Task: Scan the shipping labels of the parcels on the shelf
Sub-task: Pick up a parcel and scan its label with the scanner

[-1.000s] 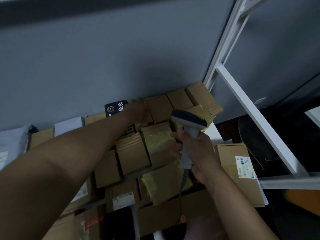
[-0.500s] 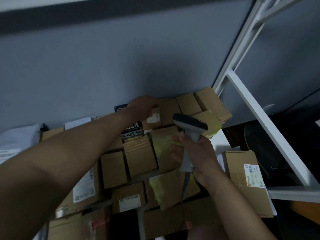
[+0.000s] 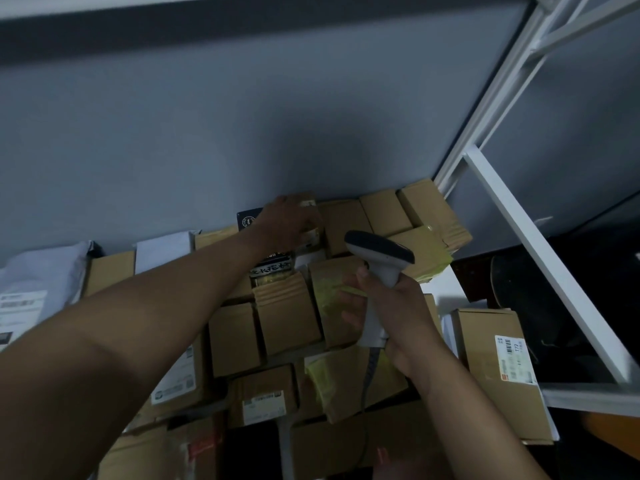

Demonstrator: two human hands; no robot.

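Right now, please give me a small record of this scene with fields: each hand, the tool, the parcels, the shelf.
left hand: grips a small box at the back row, by the wall
right hand: holds the barcode scanner by its handle
scanner direction: head points toward the back boxes
parcels: many brown cardboard boxes, some with yellow tape; white mailer bags at the left
shelf frame: white metal, on the right

- Dim overall, cool blue-grey cast; cardboard parcels (image 3: 287,317) read muddy brown.
- Soft dark shadow on the grey wall (image 3: 311,109), centre frame, above the boxes.
- White shelf frame (image 3: 540,251) at right is the brightest area; no glare.
- Wide-angle bending: frame uprights lean inward at upper right.
- Lower left forearm soft, out of focus; label print mostly unreadable.
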